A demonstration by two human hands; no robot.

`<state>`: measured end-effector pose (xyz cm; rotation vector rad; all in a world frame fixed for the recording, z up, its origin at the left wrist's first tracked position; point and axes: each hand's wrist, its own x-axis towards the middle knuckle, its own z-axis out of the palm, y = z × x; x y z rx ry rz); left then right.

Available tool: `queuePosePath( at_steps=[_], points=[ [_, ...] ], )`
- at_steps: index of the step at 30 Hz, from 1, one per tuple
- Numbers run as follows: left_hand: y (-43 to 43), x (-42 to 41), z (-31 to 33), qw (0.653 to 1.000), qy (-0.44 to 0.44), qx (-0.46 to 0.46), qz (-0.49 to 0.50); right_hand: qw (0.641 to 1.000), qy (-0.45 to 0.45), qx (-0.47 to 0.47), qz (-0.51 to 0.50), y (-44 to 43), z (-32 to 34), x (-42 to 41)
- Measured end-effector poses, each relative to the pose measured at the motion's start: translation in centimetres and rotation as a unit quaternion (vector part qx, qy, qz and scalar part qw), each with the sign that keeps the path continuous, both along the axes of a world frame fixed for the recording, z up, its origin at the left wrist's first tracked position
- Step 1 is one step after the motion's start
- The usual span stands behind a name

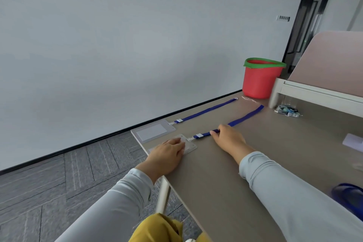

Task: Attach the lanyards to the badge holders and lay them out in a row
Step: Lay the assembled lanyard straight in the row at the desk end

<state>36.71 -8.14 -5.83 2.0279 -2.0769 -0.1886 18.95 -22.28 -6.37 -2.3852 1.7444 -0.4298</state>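
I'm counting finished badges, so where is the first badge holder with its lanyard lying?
In the head view, the first badge holder lies at the table's far left corner, beyond the left hand, its lanyard stretching toward the red bucket.

Two clear badge holders are laid side by side at the table's left end, each clipped to a blue lanyard. The far badge holder [155, 131] lies flat with a white insert, parallel to the table edge; its lanyard [208, 110] is stretched straight away from it towards the right. The near badge holder [189, 144] is partly covered by a hand; its lanyard [233, 122] runs roughly parallel to the first, apart from it.
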Motion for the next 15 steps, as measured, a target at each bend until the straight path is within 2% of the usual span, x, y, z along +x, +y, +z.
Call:
queuePosePath(
  at_steps=[3,6,10,15],
  points=[
    [-0.3,0.4,-0.1,1.0,-0.007,0.007,-0.008,0.999,-0.028,0.034,-0.015,-0.1,-0.2,0.6],
    [-0.6,1.0,-0.6,1.0,-0.001,0.008,-0.004,0.999,0.003,0.025,-0.027,-0.8,-0.4,1.0],
    [-0.8,1.2,-1.2,1.0,-0.002,0.003,0.012,0.996,0.062,0.06,-0.023,-1.6,-0.6,1.4],
    [-0.9,1.3,-1.2,1.0,0.002,0.013,0.016,0.996,0.061,0.06,-0.018,-1.6,-0.6,1.4]
  ],
)
